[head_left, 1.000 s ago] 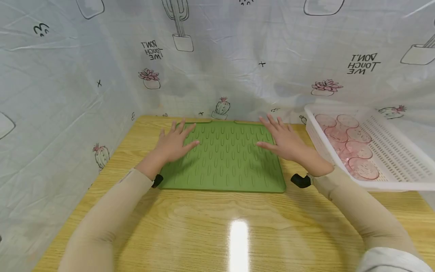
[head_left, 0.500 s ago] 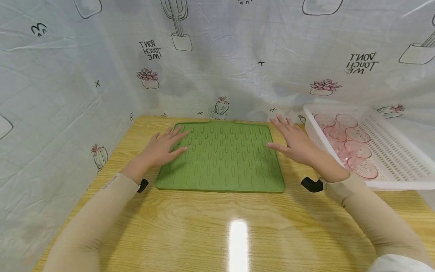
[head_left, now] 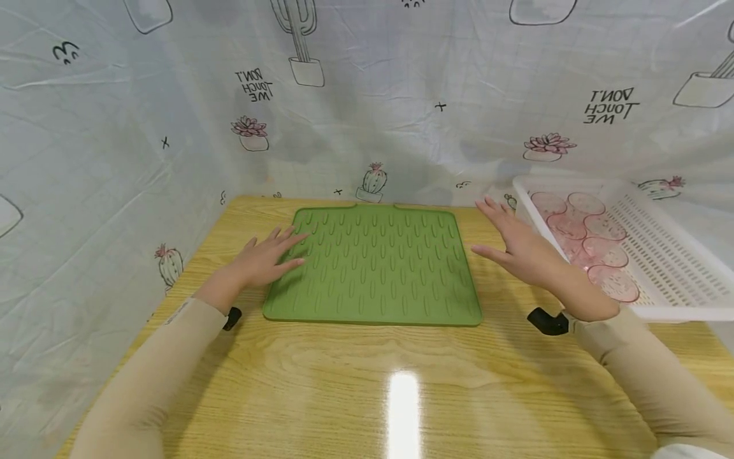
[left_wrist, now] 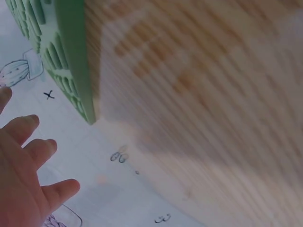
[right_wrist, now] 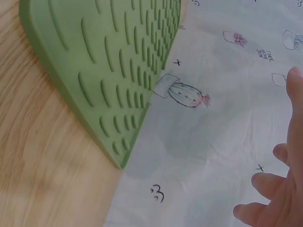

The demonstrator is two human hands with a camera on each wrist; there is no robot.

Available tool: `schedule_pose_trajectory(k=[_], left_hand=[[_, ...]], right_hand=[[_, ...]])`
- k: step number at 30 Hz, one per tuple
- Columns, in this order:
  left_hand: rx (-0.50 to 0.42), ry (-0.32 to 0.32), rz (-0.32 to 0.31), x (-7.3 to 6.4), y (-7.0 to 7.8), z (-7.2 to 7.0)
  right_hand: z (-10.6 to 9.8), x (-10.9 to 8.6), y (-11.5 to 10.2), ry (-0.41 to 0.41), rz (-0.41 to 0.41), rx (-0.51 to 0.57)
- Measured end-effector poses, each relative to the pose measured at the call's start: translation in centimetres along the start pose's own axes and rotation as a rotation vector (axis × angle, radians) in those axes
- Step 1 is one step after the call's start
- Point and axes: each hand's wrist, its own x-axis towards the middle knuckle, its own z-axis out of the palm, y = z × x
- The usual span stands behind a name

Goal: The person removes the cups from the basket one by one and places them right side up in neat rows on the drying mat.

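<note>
A green ridged mat [head_left: 373, 268] lies flat on the wooden table, its raised ribs also plain in the right wrist view. Over the mat's left edge hovers my left hand [head_left: 260, 261], fingers spread and holding nothing. My right hand [head_left: 524, 252] is held above the table between the mat's right side and the white basket, with its fingers extended and nothing in them. In the left wrist view the fingers [left_wrist: 40, 151] look apart from the mat. Several clear pink-rimmed round pieces, apparently cups or dishes [head_left: 613, 284], lie in the basket.
The white perforated plastic basket [head_left: 682, 312] stands at the right of the table [head_left: 321, 382]. A pale sheet [head_left: 413, 127] printed with cacti hangs behind and along the left side. Light glares off the table's front.
Both hands have moved apart and slightly toward me: the left drifts left to the mat's edge, the right passes off the mat toward the basket. The mat stays in place.
</note>
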Motion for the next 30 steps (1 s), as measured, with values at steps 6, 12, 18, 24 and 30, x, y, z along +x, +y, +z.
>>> schedule_pose_trajectory(k=[6,12,18,24,30], left_hand=[[-0.056,-0.028,-0.014,-0.6,-0.9,0.0],[-0.063,-0.038,-0.025,-1.0,-1.5,0.2],[-0.064,-0.051,-0.034,-1.0,-2.0,0.6],[-0.057,-0.063,-0.034,-1.2,-2.1,0.8],[-0.060,-0.081,-0.048,-1.3,-2.0,0.7]], right_hand=[[-0.9,-1.4,0.5,0.019,0.005,-0.020],[-1.9,-3.0,1.5,0.034,0.033,0.046],[-3.4,-4.4,2.7,0.012,0.089,0.029],[-4.2,-5.6,5.0,-0.001,0.120,0.010],[-5.1,-6.6,7.2,0.009,0.141,0.054]])
